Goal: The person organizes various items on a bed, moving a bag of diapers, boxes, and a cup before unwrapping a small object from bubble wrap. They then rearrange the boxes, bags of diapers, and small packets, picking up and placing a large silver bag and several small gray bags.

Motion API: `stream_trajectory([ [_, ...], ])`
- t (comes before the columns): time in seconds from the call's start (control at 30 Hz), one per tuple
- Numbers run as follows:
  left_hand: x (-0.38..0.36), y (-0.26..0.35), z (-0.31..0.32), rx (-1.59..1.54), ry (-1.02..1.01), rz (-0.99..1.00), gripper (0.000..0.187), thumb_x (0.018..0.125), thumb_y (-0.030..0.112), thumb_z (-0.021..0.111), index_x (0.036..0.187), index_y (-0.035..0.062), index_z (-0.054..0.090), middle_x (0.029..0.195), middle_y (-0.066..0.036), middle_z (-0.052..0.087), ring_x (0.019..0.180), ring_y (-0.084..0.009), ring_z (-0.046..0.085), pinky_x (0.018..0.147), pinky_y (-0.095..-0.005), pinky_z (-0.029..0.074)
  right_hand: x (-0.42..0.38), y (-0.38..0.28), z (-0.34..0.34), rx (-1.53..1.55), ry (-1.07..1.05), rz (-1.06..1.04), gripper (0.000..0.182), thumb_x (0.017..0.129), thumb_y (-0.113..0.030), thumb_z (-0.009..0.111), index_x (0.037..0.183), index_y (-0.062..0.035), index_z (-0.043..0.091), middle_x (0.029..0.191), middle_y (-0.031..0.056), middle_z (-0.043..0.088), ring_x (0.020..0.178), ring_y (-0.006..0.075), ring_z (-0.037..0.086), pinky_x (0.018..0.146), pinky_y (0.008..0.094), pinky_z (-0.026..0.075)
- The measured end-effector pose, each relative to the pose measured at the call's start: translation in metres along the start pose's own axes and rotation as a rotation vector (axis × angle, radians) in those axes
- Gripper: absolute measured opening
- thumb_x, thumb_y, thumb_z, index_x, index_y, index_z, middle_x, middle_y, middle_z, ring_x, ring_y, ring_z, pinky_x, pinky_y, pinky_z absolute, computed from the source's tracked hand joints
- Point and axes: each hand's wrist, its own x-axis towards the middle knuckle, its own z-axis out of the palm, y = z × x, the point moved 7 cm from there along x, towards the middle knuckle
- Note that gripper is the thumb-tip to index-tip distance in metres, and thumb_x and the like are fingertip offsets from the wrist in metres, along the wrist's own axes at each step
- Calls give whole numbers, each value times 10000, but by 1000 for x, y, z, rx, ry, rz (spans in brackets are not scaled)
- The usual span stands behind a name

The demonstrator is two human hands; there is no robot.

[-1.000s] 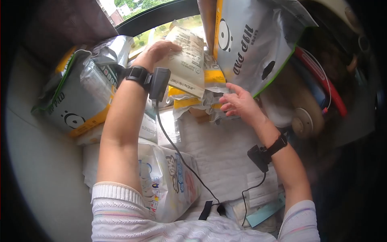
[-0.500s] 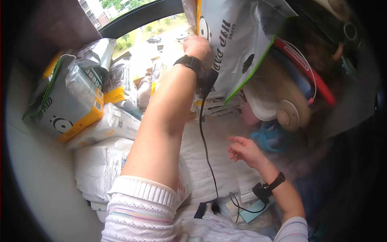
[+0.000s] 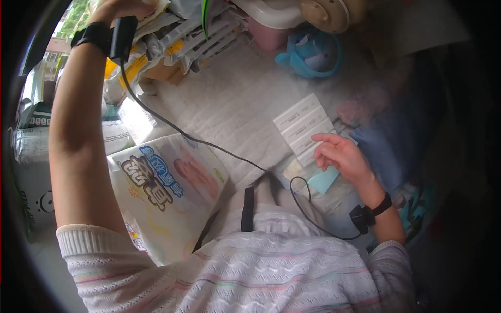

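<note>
The left arm is stretched up and away, its hand [image 3: 122, 8] at the top edge of the view, resting on a stack of flat packets [image 3: 172, 36] with yellow bands; the fingers run out of frame, so I cannot tell whether they grip. A black wrist strap [image 3: 96, 35] sits below that hand, a cable [image 3: 209, 148] trailing from it. The right hand [image 3: 342, 155] hovers low on the right, fingers loosely spread and holding nothing, just over a row of white slips [image 3: 305, 128] lying on the quilted white pad [image 3: 235, 104]. A pale package [image 3: 169, 193] with blue lettering I cannot read lies beside the left arm. A blue cup [image 3: 313, 52] sits near the top.
</note>
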Motion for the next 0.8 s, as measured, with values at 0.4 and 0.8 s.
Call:
stream_trajectory([
  [0.4, -53, -35, -91, 122, 50, 115, 596, 807, 485, 554, 1303, 192, 402, 1380, -136, 323, 1283, -321, 278, 1030, -497, 260, 0, 99, -180, -443, 595, 20, 464, 775, -155, 609, 1176, 24, 462, 935, 81, 579, 763, 120, 574, 587, 263, 470],
  [0.8, -384, 105, -215, -146, 354, 260, 422, 776, 200, 620, 1178, 94, 547, 1187, -117, 541, 1117, -234, 498, 960, -381, 364, 49, 147, -174, -174, 344, 185, 532, 752, -29, 549, 1225, -80, 310, 900, 135, 561, 608, 259, 622, 410, 316, 491],
])
